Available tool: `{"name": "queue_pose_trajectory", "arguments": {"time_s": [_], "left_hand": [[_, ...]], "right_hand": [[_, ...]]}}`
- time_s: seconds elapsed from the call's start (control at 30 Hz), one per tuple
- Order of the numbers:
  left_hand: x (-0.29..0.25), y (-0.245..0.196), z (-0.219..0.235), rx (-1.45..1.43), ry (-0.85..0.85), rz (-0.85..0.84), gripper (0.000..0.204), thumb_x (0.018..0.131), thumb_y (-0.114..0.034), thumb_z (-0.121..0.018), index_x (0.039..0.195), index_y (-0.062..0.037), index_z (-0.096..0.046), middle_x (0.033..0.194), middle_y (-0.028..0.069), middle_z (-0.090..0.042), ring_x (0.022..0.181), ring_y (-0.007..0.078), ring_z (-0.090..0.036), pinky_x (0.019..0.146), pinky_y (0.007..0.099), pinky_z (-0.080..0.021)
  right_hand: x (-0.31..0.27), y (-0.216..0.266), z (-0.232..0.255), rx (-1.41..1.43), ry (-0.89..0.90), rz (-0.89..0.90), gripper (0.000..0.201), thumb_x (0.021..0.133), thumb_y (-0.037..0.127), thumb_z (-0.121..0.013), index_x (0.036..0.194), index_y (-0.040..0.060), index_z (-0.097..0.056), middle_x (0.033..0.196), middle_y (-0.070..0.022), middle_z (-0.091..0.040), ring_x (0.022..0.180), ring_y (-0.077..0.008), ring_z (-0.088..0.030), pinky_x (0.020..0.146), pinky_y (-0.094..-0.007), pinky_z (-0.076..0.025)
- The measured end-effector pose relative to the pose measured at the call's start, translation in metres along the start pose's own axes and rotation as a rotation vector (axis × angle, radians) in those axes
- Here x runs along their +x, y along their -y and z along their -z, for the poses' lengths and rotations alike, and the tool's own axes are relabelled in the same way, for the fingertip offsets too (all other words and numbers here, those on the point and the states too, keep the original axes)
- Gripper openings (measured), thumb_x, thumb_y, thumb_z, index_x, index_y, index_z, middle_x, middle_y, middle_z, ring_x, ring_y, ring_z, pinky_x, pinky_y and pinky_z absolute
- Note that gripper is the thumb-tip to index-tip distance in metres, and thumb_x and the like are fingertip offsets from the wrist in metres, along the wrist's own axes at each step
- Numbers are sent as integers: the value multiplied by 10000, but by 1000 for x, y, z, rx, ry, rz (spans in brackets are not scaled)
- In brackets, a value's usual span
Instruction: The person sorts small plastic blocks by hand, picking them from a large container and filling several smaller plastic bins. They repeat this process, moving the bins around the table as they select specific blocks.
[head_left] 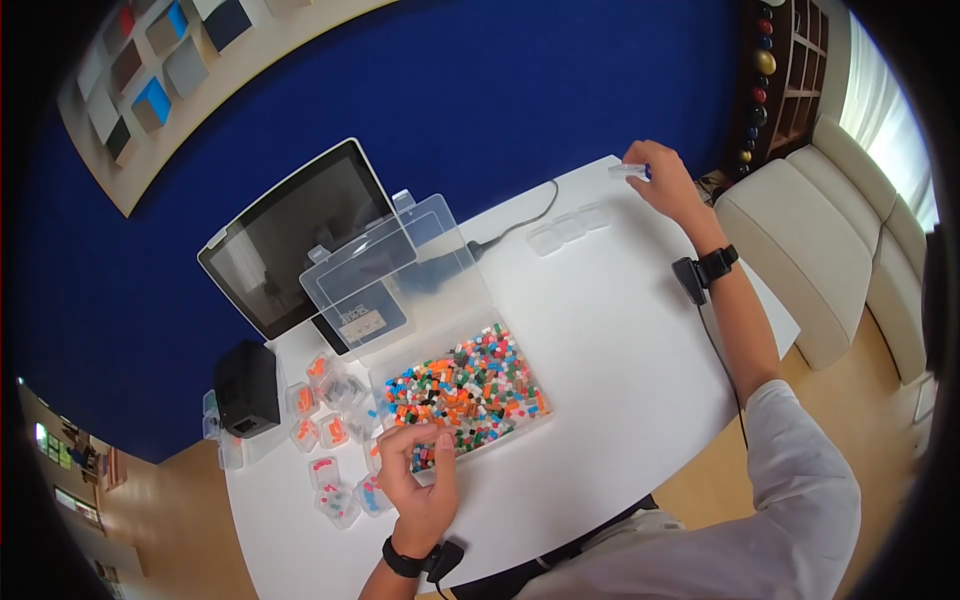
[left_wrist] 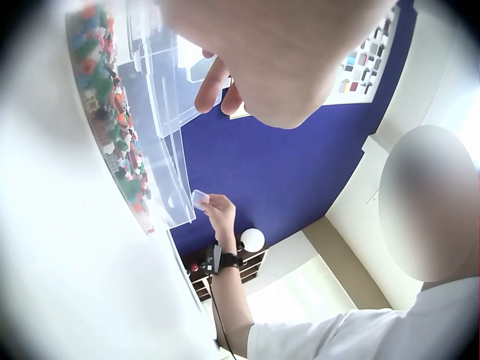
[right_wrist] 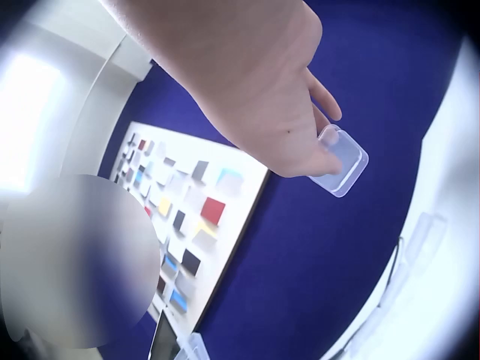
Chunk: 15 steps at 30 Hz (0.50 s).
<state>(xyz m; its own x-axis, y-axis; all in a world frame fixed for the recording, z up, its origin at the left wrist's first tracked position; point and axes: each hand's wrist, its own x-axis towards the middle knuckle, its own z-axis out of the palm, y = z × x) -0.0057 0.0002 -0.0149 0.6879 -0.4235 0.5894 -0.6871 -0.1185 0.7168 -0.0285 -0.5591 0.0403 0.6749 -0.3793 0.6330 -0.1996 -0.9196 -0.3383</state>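
Observation:
My right hand (head_left: 668,184) pinches a small clear plastic box (right_wrist: 343,160) between thumb and fingers, raised near the table's far right corner. In the right wrist view this box looks see-through, with rounded corners. My left hand (head_left: 420,490) hangs loosely bent at the front left edge of a large clear case (head_left: 515,432), and nothing shows in its fingers. Small multicoloured pieces (head_left: 465,390) fill the case in a mixed layer. Its transparent lid (head_left: 360,265) stands raised at the back.
Several small clear boxes (head_left: 333,432) with orange, pink or blue pieces stand left of the case. More clear boxes (head_left: 568,228) sit in a row at the back right. A dark-screened monitor (head_left: 300,240), a black device (head_left: 247,388) and a cable (head_left: 530,222) are on the white table (head_left: 630,340).

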Motion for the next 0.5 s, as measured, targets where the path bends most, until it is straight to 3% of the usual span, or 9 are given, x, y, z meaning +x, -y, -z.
{"name": "queue_pose_trajectory", "arguments": {"time_s": [0.1,0.3,0.5], "left_hand": [[2,-8,-4,-72,-52,76,229,1085,60,-725,1281,-7,-627,1069,119,-773,936,183,-798,953,335,-609],[0,4,1,-114,-41,121,203,1090,62,-719,1263,13,-624,1138,133,-733,954,194,-805,922,341,-632],[14,0,12,-32,-107,95,185,1113,28,-715,1250,-18,-599,1084,107,-724,938,176,-764,872,330,-624]], "right_hand": [[-15,-51,-32,-77,90,-16,284,845,-24,-832,1108,42,-747,1154,-133,-788,1153,-377,-763,989,-479,-621],[-33,-54,-57,-37,206,-25,329,804,-115,-779,1089,47,-751,1165,-151,-778,1251,-384,-715,1052,-479,-592],[-32,-50,-57,78,275,33,344,780,-164,-713,1062,28,-760,1172,-186,-768,1243,-401,-708,1061,-470,-570]]}}
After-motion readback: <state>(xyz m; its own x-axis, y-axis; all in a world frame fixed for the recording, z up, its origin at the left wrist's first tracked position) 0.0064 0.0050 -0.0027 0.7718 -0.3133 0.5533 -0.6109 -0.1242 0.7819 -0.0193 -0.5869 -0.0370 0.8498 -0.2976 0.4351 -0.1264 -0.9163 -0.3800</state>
